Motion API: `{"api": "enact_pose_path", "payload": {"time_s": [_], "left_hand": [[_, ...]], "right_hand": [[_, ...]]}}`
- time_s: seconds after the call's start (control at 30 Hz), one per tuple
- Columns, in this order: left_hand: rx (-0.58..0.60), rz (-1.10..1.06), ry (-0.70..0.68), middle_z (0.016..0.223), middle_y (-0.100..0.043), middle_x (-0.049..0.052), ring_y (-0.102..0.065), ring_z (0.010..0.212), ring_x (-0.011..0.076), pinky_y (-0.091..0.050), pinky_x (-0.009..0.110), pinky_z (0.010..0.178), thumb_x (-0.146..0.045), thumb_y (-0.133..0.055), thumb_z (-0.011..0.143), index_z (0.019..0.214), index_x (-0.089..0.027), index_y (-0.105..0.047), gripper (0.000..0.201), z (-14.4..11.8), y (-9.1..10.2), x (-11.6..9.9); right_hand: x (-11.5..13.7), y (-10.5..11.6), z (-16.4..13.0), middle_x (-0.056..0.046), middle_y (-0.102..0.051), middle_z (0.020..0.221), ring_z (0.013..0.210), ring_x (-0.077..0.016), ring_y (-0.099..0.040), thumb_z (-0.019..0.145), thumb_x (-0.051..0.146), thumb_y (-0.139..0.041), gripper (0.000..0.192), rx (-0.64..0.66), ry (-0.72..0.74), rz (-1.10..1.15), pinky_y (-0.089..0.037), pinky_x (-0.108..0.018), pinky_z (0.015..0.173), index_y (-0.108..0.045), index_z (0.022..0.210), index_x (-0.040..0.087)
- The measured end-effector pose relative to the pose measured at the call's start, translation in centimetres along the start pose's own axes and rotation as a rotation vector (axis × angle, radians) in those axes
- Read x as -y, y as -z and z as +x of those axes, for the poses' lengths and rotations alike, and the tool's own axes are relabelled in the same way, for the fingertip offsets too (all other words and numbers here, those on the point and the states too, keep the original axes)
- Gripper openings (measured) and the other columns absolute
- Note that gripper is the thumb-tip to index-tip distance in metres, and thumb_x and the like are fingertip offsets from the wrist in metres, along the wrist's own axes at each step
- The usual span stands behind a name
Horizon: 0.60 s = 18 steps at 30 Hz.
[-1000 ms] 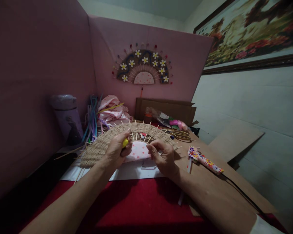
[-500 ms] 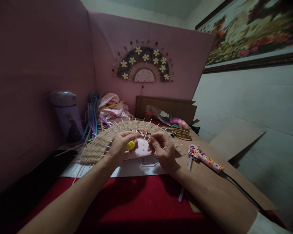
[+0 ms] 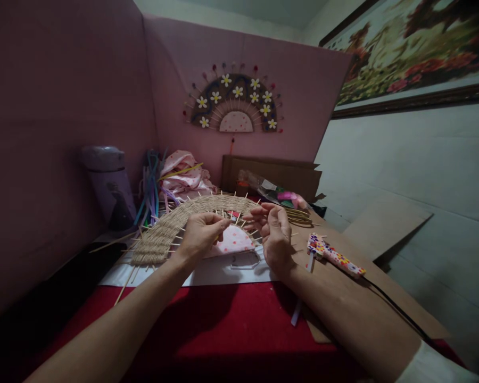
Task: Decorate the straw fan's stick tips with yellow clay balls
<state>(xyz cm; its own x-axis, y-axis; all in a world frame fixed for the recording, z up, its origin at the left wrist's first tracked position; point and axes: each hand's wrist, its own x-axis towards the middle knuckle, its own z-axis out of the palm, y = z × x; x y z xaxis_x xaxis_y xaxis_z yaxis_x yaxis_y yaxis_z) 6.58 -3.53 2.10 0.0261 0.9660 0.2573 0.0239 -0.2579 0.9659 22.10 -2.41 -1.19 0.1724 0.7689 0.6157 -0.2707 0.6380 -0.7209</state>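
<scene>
Lying on white paper [image 3: 199,276], the half-round woven fan [image 3: 154,247] has thin wooden sticks jutting from its edges. A pink dotted half-circle [image 3: 234,240] fills its lower middle. My left hand [image 3: 199,234] is closed in a pinch above the left part of the half-circle. The yellow lump seen in it earlier is now almost wholly hidden by the fingers. My right hand [image 3: 277,236] is open, fingers apart, over the fan's right side, with nothing visible in it. That hand hides part of the fan's right end.
At the right, a flower-patterned glue gun [image 3: 335,257] with a cord lies on a brown board [image 3: 363,303]. Pipe cleaners [image 3: 152,186], bunched pink cloth [image 3: 183,175] and a purple bottle [image 3: 109,191] stand behind. A decorated fan [image 3: 231,103] hangs on the pink panel.
My right hand has moved right, away from the left, and its fingers have opened. My left hand has turned, so the yellow lump has passed mostly out of sight.
</scene>
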Motion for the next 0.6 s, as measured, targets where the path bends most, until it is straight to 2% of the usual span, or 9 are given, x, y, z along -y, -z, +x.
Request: {"api": "enact_pose_path", "payload": {"time_s": [0.1, 0.2, 0.4, 0.5, 0.6], "left_hand": [[-0.040, -0.008, -0.028, 0.038, -0.050, 0.000, -0.039, 0.034, 0.0057, -0.026, 0.017, 0.036, -0.022, -0.071, 0.070, 0.047, -0.014, -0.059, 0.027, 0.0, 0.1, -0.3], [-0.027, -0.015, -0.046, 0.039, -0.051, 0.000, -0.040, 0.034, 0.0059, -0.027, 0.018, 0.036, -0.025, -0.072, 0.069, 0.047, -0.014, -0.058, 0.028, -0.1, 0.0, -0.2], [0.008, 0.016, -0.025, 0.038, -0.049, -0.001, -0.037, 0.033, 0.0049, -0.024, 0.017, 0.035, -0.048, -0.068, 0.071, 0.052, -0.014, -0.057, 0.040, -0.2, 0.0, 0.0], [0.088, 0.044, 0.002, 0.040, -0.049, -0.003, -0.036, 0.032, 0.0045, -0.025, 0.017, 0.035, -0.051, -0.066, 0.071, 0.061, -0.014, -0.062, 0.038, -0.2, -0.1, 0.4], [0.163, 0.086, -0.002, 0.040, -0.048, -0.004, -0.037, 0.033, 0.0042, -0.025, 0.017, 0.035, -0.044, -0.069, 0.069, 0.057, -0.014, -0.061, 0.033, -0.1, -0.3, 0.8]], "right_hand": [[-0.1, 0.1, -0.1, -0.007, -0.062, 0.099, 0.082, -0.0172, -0.067, 0.094, 0.045, -0.037, 0.024, 0.033, 0.002, 0.031, -0.057, -0.030, 0.061, -0.043, 0.102, 0.023], [0.0, 0.0, -0.3, -0.008, -0.062, 0.102, 0.088, -0.0193, -0.067, 0.093, 0.049, -0.039, 0.029, 0.069, -0.002, 0.080, -0.057, -0.032, 0.063, -0.044, 0.104, 0.022], [0.3, -0.2, -0.6, -0.008, -0.062, 0.106, 0.090, -0.0198, -0.067, 0.092, 0.051, -0.041, 0.032, 0.139, -0.013, 0.169, -0.057, -0.032, 0.064, -0.046, 0.106, 0.023], [0.4, -0.2, -0.7, -0.007, -0.063, 0.103, 0.086, -0.0199, -0.068, 0.090, 0.054, -0.041, 0.036, 0.202, -0.008, 0.195, -0.057, -0.032, 0.061, -0.047, 0.107, 0.023], [0.4, -0.3, -0.8, -0.008, -0.064, 0.101, 0.086, -0.0207, -0.067, 0.088, 0.058, -0.042, 0.040, 0.247, -0.025, 0.183, -0.057, -0.033, 0.064, -0.047, 0.107, 0.023]]}}
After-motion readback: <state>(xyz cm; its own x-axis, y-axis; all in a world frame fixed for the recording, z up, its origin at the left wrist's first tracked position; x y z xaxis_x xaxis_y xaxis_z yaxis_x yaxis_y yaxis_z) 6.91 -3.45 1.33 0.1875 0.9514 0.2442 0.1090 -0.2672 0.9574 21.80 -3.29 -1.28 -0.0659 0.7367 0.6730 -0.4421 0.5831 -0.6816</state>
